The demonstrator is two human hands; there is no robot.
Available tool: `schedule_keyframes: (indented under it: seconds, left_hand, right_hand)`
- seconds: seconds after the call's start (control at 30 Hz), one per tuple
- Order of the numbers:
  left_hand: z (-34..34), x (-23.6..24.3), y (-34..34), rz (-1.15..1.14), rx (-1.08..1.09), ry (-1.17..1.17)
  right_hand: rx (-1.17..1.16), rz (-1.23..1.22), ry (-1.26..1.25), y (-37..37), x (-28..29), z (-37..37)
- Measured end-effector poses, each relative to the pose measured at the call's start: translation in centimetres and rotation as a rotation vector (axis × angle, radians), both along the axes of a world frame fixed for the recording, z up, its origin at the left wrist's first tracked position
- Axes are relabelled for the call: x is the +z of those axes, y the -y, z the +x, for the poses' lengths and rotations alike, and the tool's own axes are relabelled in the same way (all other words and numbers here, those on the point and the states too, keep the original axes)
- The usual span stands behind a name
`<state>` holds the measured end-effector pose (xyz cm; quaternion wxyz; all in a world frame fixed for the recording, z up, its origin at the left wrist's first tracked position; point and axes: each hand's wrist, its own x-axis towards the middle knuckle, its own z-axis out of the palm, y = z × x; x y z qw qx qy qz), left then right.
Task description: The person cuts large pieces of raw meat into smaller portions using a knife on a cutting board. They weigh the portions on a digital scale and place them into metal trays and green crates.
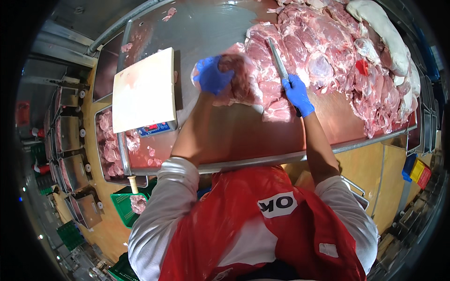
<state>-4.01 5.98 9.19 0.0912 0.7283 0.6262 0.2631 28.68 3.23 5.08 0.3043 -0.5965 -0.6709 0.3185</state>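
My left hand [214, 75], in a blue glove, grips the left side of a raw piece of meat [243, 79] on the steel table [220, 136]. Its fingers bend over the meat, slightly blurred. A knife [276, 58] is in my right hand [298, 96], also gloved in blue, with the blade pointing away from me over other meat cuts [265, 44]. My right fingers are closed round the handle. Right of the knife, a large heap of raw meat [323, 51] spreads to the table's far right, with pale skin-covered pieces [384, 35] along its edge.
At the left, a white board [143, 93] rests on a scale with a blue panel [157, 129]. A tray of meat pieces [108, 150] sits by the table's left end. Below are a green crate [123, 206] and wheeled metal bins [72, 136]. A raised rim [253, 162] edges the table.
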Motion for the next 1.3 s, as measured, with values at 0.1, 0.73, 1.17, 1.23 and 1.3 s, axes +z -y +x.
schedule_keyframes:
  seconds: [0.1, 0.73, 1.17, 1.23, 1.3]
  left_hand:
    - [-1.6, 0.2, -0.7, -0.081, 0.018, 0.033]
    - [-3.7, -6.8, 14.9, 0.265, 0.069, 0.421]
    - [-2.9, -6.7, 13.0, 0.263, 0.151, 0.276]
    - [-2.6, -7.0, 13.0, 0.239, 0.155, 0.261]
    - [-2.8, -6.2, 12.8, 0.226, 0.168, 0.230]
  right_hand:
    - [0.010, 0.020, 0.006, -0.2, -0.3, -0.4]
    - [0.407, 0.070, 0.548, -0.8, 2.5, -12.3]
    - [0.561, 0.014, 0.792, 0.4, 3.7, -10.6]
    - [0.580, 0.021, 0.766, -0.5, 3.4, -11.4]
    - [0.577, 0.038, 0.785, -1.5, 3.0, -12.7]
